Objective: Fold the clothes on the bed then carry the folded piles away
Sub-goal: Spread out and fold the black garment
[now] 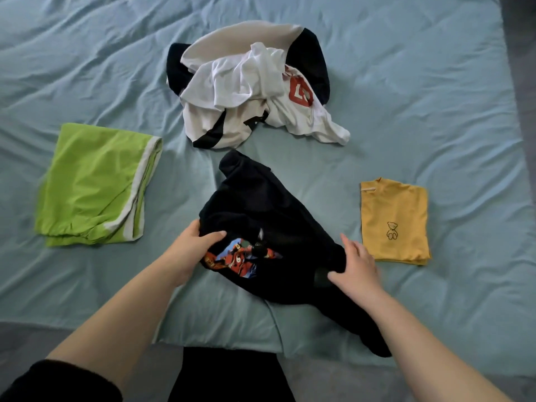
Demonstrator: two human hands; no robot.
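Folding stage, not yet carrying. Black graphic T-shirt [261, 198] crumpled near the front edge of the bed [435, 82], print showing, one end trailing over that edge toward the person. Left hand [191, 250] gripping the shirt's left edge, thumb over the cloth and fingers tucked behind it. Right hand [356, 268] laid on the shirt's right side, fingers nearly straight and thumb spread, pressing rather than clearly pinching (slightly blurred; a small fold caught under the palm possible, impossible to tell). Two pieces already folded: a lime-green garment with white trim [92, 187] well off to the left, and a yellow T-shirt with a small bear outline [394, 221] just beside the right hand, apart from the black shirt. Farther back, at mid-bed, a heap of unfolded clothes [252, 91], white and black, one with a red number. Judged less than halfway through. Next, probably: spreading the black shirt flat, finding shoulders and hem, smoothing out the bunching before any fold, with seams hard to read in such dark cloth. No basket, box or other container in view; every garment lying straight on the sheet.
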